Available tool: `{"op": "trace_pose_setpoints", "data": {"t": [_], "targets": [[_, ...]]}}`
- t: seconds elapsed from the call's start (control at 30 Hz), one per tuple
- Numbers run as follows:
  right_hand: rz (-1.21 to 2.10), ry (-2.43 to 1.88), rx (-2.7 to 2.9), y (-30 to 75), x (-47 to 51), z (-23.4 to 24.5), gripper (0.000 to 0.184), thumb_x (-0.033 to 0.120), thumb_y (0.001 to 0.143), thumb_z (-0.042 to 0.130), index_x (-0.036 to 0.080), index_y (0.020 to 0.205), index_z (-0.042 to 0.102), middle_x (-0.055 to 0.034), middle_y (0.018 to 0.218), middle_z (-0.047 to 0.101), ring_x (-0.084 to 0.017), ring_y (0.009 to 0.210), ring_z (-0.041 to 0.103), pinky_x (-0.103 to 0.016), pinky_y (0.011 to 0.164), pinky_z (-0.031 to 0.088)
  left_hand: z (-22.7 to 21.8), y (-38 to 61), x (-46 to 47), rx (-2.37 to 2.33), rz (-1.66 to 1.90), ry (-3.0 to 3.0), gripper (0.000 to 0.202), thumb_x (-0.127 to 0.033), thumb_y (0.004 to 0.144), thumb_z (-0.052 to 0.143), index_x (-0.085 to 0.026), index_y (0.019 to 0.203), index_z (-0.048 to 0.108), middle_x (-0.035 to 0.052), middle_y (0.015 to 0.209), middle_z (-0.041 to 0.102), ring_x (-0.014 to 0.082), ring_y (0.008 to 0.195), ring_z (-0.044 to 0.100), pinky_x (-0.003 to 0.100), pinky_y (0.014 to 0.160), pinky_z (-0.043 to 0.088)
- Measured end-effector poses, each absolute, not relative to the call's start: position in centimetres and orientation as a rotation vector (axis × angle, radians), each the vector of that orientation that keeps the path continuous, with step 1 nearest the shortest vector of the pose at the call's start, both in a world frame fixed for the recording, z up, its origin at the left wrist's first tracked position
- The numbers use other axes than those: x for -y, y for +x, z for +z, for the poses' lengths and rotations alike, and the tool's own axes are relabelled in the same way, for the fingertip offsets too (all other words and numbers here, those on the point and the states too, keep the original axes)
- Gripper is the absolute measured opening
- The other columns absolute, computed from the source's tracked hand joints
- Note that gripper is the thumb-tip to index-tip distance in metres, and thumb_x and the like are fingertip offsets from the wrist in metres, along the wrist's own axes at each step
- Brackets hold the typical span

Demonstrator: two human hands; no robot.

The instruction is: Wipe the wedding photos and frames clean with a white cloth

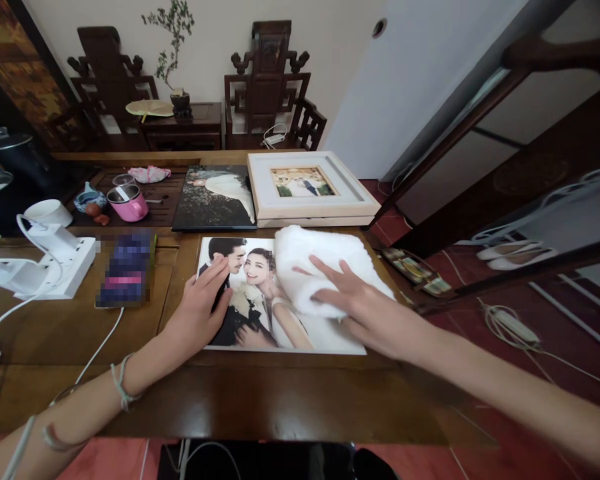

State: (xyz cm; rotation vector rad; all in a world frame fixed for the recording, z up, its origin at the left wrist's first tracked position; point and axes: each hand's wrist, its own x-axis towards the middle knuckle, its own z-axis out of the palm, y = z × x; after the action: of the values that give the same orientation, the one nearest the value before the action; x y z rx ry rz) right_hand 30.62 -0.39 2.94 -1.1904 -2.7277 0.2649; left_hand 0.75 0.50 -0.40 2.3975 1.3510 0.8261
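Both hands work over a printed portrait point(253, 293), the left hand point(203, 293) at its left side and the right hand point(353, 293) at its right; beneath the portrait spreads a wooden table point(280, 400); behind the portrait, to the right, lies a white frame point(303, 205); behind it, to the left, a dark photo panel point(213, 200); over its upper right part sits a white towel point(325, 250); a hard push through the towel, with too little weight on the left, could skid the portrait across the polished wood, and trapped grit might scratch its surface; the left palm is nearly flat, fingers together, touching the portrait, gripping nothing; the right fingers are loosely spread on the towel, though whether they pinch it I cannot tell.
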Motion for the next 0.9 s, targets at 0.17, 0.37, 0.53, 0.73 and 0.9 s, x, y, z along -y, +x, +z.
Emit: {"op": "trace_pose_setpoints", "data": {"t": [0.17, 0.37, 0.53, 0.73, 0.9], "targets": [[0.323, -1.051, 2.745, 29.7, 7.5, 3.3, 0.049, -0.006, 0.056, 0.038, 0.021, 0.088, 0.063, -0.0052, 0.153, 0.035, -0.031, 0.144, 0.009, -0.070, 0.109, 0.020, -0.6, 0.8, -0.5, -1.349, 0.853, 2.400, 0.043, -0.022, 0.096, 0.042, -0.015, 0.138, 0.044, 0.0159, 0.145, 0.047, 0.0260, 0.140, 0.036, 0.051, 0.109, 0.036], [0.419, -1.032, 2.888, 28.9, 8.1, 4.4, 0.050, -0.006, 0.054, 0.039, 0.020, 0.088, 0.064, -0.0056, 0.152, 0.036, -0.035, 0.143, 0.013, -0.073, 0.106, 0.021, -0.9, 0.7, -0.8, -1.321, 0.876, 2.433, 0.043, -0.020, 0.094, 0.044, -0.015, 0.137, 0.046, 0.0162, 0.143, 0.049, 0.0270, 0.139, 0.038, 0.051, 0.108, 0.037], [0.397, -1.101, 2.818, 30.0, 1.6, 4.0, 0.058, -0.007, 0.059, 0.039, 0.019, 0.105, 0.062, -0.0119, 0.154, 0.031, -0.030, 0.144, 0.013, -0.063, 0.113, 0.016, -0.8, 0.7, -0.8, -1.309, 0.871, 2.465, 0.042, -0.020, 0.095, 0.045, -0.017, 0.136, 0.047, 0.0155, 0.143, 0.049, 0.0270, 0.138, 0.039, 0.051, 0.108, 0.037], [0.378, -1.141, 2.788, 30.7, -5.2, 3.4, 0.062, -0.006, 0.061, 0.038, 0.016, 0.117, 0.056, -0.0172, 0.151, 0.036, -0.029, 0.143, 0.012, -0.064, 0.112, 0.015, -0.8, 0.7, -0.8, -1.312, 0.872, 2.460, 0.042, -0.020, 0.095, 0.045, -0.017, 0.136, 0.047, 0.0150, 0.143, 0.050, 0.0269, 0.138, 0.039, 0.051, 0.108, 0.038], [0.346, -1.130, 2.733, 31.0, -4.9, 3.1, 0.062, -0.005, 0.059, 0.037, 0.016, 0.114, 0.057, -0.0173, 0.152, 0.034, -0.028, 0.143, 0.015, -0.063, 0.113, 0.016, -0.9, 0.7, -0.9, -1.305, 0.897, 2.452, 0.042, -0.019, 0.095, 0.045, -0.017, 0.136, 0.046, 0.0152, 0.143, 0.050, 0.0267, 0.139, 0.038, 0.050, 0.108, 0.038]]}}
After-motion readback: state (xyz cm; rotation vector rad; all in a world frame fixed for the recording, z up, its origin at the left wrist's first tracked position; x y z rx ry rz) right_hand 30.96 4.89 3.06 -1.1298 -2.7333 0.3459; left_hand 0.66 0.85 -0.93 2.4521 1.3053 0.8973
